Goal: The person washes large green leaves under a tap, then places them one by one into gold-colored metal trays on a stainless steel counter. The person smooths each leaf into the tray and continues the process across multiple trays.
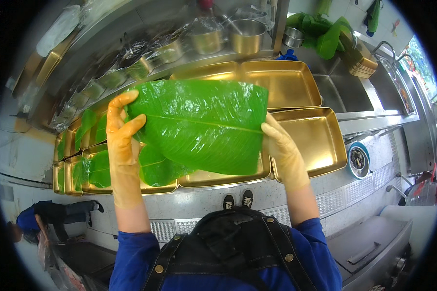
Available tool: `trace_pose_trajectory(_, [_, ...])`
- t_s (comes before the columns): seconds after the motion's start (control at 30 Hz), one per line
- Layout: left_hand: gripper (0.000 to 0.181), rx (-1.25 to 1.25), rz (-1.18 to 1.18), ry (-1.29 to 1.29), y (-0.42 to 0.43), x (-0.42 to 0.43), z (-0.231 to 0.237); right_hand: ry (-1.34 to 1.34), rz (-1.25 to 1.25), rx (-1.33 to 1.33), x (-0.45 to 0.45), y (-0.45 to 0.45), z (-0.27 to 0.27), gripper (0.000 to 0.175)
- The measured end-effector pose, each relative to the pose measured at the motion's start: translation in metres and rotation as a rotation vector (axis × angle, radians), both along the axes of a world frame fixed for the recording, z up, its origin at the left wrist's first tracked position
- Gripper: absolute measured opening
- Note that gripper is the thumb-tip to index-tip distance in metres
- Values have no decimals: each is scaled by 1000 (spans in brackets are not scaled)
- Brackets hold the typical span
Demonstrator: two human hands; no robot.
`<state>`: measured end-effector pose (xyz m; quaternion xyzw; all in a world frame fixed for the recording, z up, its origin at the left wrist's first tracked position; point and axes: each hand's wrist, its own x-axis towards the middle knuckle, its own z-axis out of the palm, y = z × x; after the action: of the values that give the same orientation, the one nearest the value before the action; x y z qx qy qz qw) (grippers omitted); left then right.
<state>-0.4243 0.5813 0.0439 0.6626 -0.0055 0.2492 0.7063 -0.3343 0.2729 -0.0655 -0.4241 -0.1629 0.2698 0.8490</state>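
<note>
A large, wet green leaf [204,123] is stretched between my two gloved hands, above rectangular gold-coloured metal trays. My left hand [125,131] grips its narrower left end, the fingertips on the leaf's face. At the cut right edge, my right hand [276,136] pinches it near the midrib. Beneath, another leaf [162,169] lies in a tray partly hidden by the held one. Further left, a leaf [100,169] lines a tray. On the right, a gold tray [309,142] and a second gold tray [280,85] hold no leaf.
Metal pots [245,36], some under plastic film, line the back shelf. More leaves [322,31] lie by a steel sink [340,91] at the right. A round basin [358,160] stands on the floor there. Another person [54,214] is at the lower left.
</note>
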Motion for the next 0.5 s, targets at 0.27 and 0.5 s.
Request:
trace_pose_trajectory(0.27, [55,405,-619,-29,-37,43,48,-523,180,-452,23,43,103,69])
trace_pose_trajectory(0.5, [60,803,7,-405,-30,45,35,2,-357,-494,-3,60,41,34])
